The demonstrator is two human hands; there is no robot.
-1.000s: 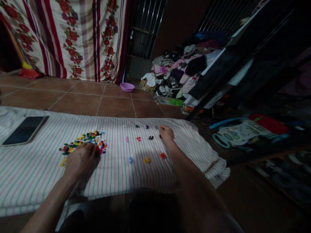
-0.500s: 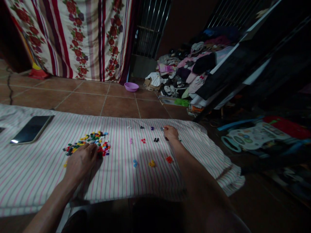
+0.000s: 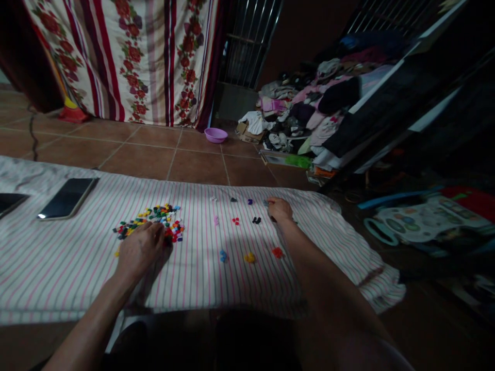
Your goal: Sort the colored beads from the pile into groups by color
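Observation:
A mixed pile of small coloured blocks (image 3: 164, 214) lies on the striped cloth (image 3: 201, 283). Over the pile's near side is my left hand (image 3: 141, 247), its fingers bent together; whatever they hold is hidden. My right hand (image 3: 280, 208) reaches to the far row, fingertips pinched at small grey blocks (image 3: 266, 202). Sorted little groups lie between my hands: light blue blocks (image 3: 223, 255), yellow blocks (image 3: 250, 257), orange-red blocks (image 3: 277, 252), pink blocks (image 3: 216, 220), red blocks (image 3: 235, 221), black blocks (image 3: 257, 220) and purple blocks (image 3: 250, 201). My right hand partly covers another dark group.
A phone (image 3: 67, 198) lies on the cloth at left, with another dark device (image 3: 11, 203) at the edge. Beyond are the tiled floor (image 3: 193, 165), a purple basin (image 3: 215, 135) and heaped clothes (image 3: 301, 108). A toy-like panel (image 3: 417, 219) stands at right.
The view has shifted slightly, so everything sits a little further right. My hands stay at the pile and the grey blocks, with little visible movement.

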